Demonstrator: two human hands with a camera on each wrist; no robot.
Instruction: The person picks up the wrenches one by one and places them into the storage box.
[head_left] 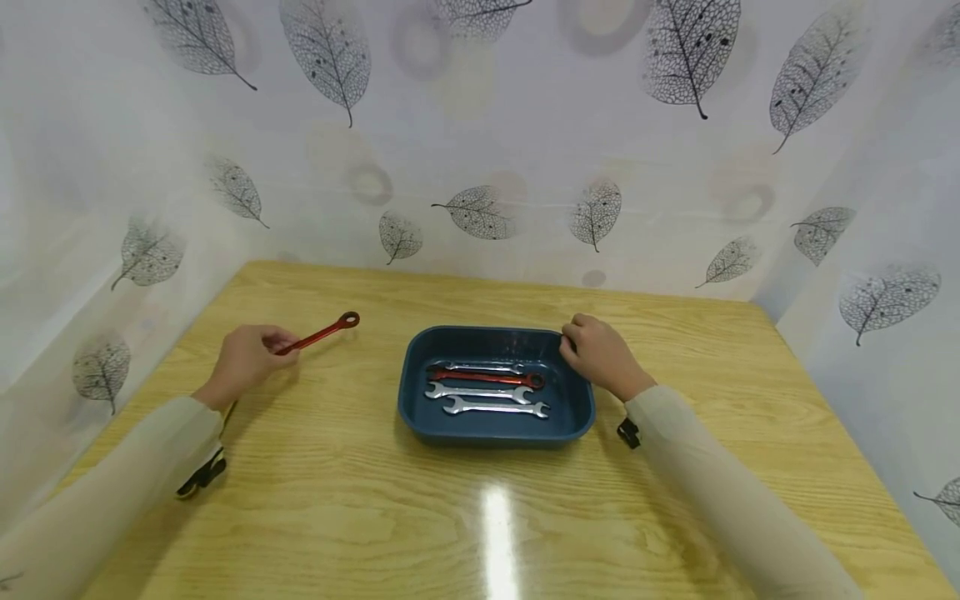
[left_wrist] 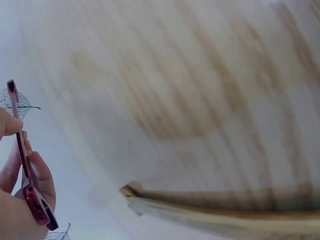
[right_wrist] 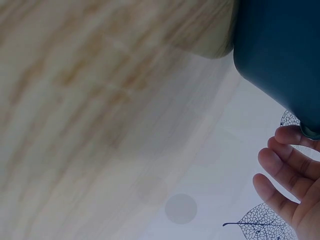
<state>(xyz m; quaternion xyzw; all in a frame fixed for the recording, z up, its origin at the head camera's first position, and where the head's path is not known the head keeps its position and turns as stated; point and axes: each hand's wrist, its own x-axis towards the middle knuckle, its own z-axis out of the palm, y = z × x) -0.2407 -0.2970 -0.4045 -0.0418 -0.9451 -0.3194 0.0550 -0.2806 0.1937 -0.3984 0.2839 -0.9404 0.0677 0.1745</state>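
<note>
My left hand pinches a red wrench above the left part of the table, its ring end pointing right and away. In the left wrist view the red wrench lies between thumb and fingers. My right hand grips the far right corner of a dark blue tray. Within the tray are a second red wrench and several silver wrenches, laid roughly side by side. The right wrist view shows one finger of the right hand at the rim of the blue tray, the others spread beside it.
The wood-grain table reaches back to a white curtain printed with dark leaves, which also hangs at both sides. A black wrist mount shows under the left sleeve, another under the right.
</note>
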